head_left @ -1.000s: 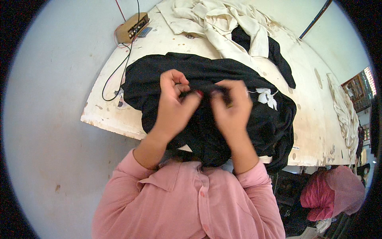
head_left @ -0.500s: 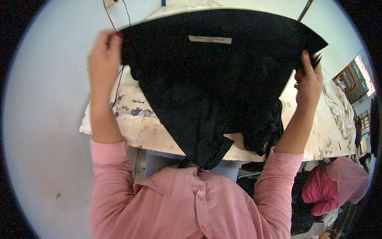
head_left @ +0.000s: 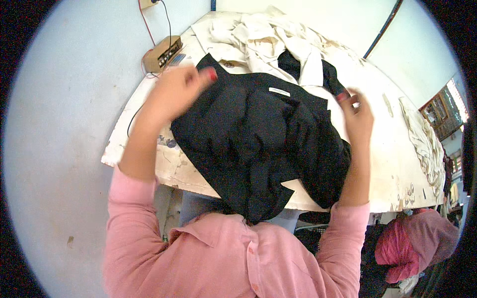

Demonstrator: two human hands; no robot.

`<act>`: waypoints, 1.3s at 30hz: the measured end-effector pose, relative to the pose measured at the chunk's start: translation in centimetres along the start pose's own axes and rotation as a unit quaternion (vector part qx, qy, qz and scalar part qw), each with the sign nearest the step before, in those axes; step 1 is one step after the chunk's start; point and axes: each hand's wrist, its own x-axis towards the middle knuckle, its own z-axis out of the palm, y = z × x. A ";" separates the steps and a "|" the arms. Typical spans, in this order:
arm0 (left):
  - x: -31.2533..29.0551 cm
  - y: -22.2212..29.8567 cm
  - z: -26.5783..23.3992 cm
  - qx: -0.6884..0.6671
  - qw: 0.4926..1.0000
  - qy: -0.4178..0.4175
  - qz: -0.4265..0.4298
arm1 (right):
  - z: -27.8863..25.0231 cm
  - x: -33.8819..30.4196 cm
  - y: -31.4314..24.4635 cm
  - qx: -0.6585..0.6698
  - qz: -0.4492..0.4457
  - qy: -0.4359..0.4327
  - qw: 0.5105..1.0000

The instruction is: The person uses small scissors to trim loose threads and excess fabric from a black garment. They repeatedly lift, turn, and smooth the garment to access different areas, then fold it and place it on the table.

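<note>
Black garment (head_left: 263, 134): matte woven-looking cloth, softly rumpled, corners pointed.

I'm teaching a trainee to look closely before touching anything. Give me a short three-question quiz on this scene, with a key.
1. What colour is the small label on the black garment?
2. True or false: in the picture, the brown box is nearer to the left hand than to the right hand.
3. Where is the pile of cream cloth at the top of the picture?
A) draped over the left forearm
B) on the far part of the table, beyond the black garment
C) under the person's elbows

Key: 1. White. 2. True. 3. B.
</note>
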 end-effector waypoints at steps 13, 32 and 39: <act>-7.1 -1.1 1.2 -0.431 0.870 -0.022 -0.238 | 7.2 -7.3 -1.5 0.145 -0.024 -0.235 0.961; -7.2 -1.5 1.5 -0.342 0.926 -0.022 -0.161 | 5.8 -7.2 -9.2 0.078 -0.261 -0.326 0.905; -9.0 1.7 5.2 -0.059 0.971 0.149 0.176 | 7.6 -5.6 -5.0 0.244 -0.158 -0.372 0.882</act>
